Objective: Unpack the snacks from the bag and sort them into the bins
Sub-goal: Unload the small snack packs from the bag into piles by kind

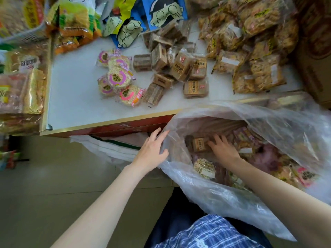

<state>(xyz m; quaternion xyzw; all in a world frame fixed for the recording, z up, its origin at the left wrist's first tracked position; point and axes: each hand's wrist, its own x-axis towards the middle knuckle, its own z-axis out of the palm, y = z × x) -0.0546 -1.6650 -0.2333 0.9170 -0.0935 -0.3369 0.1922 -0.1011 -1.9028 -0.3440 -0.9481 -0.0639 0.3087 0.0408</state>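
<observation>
A big clear plastic bag [223,190] full of wrapped snacks sits at the lower right. My left hand [152,149] holds the bag's left rim, thumb over the plastic and fingers stretched along it. My right hand [223,149] is down inside the bag, fingers curled on a brown square snack packet [199,144]. On the white table [75,97] lie round pink-labelled rice cakes [118,79], a heap of brown square packets [172,63] and yellowish clear-wrapped snack packs [250,56].
Blue and yellow cartoon-printed bags [136,17] lie at the table's back. A white basket [23,31] and shelves with packaged goods [21,90] stand at the left. A brown carton [315,56] is at the right. Tiled floor [53,185] lies below.
</observation>
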